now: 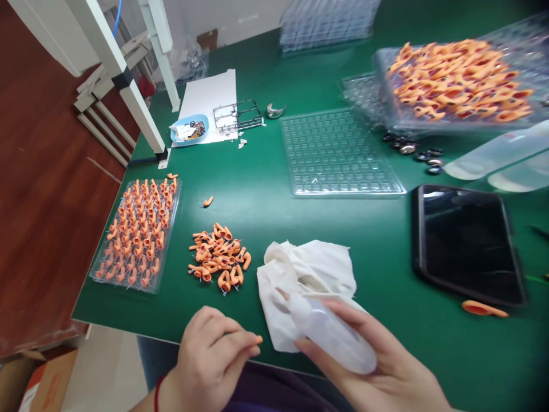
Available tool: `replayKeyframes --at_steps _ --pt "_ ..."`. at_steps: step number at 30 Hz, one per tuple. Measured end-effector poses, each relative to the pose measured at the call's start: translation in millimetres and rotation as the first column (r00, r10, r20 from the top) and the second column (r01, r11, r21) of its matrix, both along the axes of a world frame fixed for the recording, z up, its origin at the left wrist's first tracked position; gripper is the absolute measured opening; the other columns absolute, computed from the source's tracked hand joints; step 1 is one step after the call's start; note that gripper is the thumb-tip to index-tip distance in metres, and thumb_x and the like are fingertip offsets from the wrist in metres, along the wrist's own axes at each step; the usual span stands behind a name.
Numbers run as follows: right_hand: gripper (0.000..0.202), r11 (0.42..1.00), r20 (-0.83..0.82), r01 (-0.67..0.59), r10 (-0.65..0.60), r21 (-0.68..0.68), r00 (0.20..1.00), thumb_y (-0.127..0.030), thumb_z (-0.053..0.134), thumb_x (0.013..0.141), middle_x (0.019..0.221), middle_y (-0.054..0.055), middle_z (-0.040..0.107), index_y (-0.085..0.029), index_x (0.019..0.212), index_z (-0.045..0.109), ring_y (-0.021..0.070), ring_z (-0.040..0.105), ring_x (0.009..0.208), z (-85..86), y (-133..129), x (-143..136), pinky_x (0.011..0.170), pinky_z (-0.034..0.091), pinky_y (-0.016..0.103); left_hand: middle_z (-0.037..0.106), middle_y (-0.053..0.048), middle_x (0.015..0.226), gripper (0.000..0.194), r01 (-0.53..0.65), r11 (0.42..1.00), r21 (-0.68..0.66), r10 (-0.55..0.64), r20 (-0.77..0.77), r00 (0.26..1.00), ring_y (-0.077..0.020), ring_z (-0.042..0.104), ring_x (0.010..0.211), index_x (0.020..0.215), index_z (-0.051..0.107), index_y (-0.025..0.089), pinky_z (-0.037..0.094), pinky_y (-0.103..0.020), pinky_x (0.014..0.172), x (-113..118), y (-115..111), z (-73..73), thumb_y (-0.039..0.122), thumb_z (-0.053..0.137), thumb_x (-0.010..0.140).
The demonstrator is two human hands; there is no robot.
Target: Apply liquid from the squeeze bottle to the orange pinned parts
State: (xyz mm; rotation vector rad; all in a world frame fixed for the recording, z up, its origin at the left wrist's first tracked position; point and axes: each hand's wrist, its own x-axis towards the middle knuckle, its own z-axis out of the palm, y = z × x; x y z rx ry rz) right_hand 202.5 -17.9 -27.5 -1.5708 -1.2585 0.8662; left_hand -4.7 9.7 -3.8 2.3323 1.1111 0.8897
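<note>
My left hand (214, 355) is closed in a pinch near the table's front edge. A small orange plastic piece (258, 340) pokes out between its thumb and fingertips; most of it is hidden. In my right hand (377, 349) lies a translucent white squeeze bottle (332, 332), tilted with its nozzle toward the left. Beneath the nozzle a crumpled white cloth (319, 263) rests on the green table. Left of the cloth is a loose pile of curved orange pieces (218, 254), several with thin pins sticking out. One such piece (208, 201) lies alone behind the pile.
A clear tray (167, 252) of upright orange pieces stands at the left edge. A flat clear tray (338, 151) lies mid-table. At right are a black phone (467, 243), more bottles (484, 154) and a heaped container of orange parts (458, 80). A blue dish (201, 120) sits behind.
</note>
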Motion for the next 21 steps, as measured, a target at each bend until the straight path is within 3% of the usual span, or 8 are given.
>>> replayKeyframes --at_steps 3,9,14,21 --pt "0.022 0.98 0.227 -0.142 0.108 0.141 0.968 -0.027 0.067 0.087 0.098 0.003 0.073 -0.028 0.106 0.058 0.0225 0.073 0.083 -16.8 7 3 0.068 0.06 0.027 0.069 -0.005 0.082 0.016 -0.042 0.998 0.054 0.045 -0.052 0.998 -0.0175 0.056 0.075 0.102 0.066 0.015 0.05 -0.03 0.066 0 -1 -5.9 0.006 0.066 0.088" --pt "0.028 0.959 0.278 -0.222 0.168 0.176 0.946 -0.013 0.06 0.082 0.094 0.003 0.072 -0.027 0.106 0.059 0.0234 0.072 0.082 -30.5 8 2 0.069 0.059 0.03 0.069 -0.005 0.082 0.014 -0.055 0.992 0.117 0.066 -0.094 0.993 -0.0176 0.057 0.075 0.095 0.067 0.014 0.05 -0.03 0.067 4 -3 -10.2 0.003 0.063 0.088" --pt "0.018 0.978 0.175 -0.099 0.066 0.185 0.982 -0.024 0.064 0.087 0.091 0.002 0.068 -0.028 0.102 0.054 0.0197 0.07 0.08 -21.2 7 -1 0.069 0.058 0.025 0.07 -0.005 0.081 0.015 -0.043 0.985 0.17 0.061 -0.101 0.993 -0.0175 0.056 0.074 0.098 0.066 0.013 0.049 -0.03 0.066 9 -3 -12.0 0.004 0.062 0.089" --pt "0.02 0.983 -0.003 -0.101 0.103 0.151 0.995 -0.027 0.067 0.088 0.096 0.0 0.066 -0.03 0.102 0.053 0.0162 0.069 0.085 -19.3 2 -11 0.074 0.058 0.021 0.07 -0.006 0.082 0.015 0.007 0.986 0.165 -0.001 -0.038 0.999 -0.0179 0.059 0.075 0.1 0.067 0.013 0.05 -0.029 0.068 15 -4 -13.9 0.006 0.057 0.092"
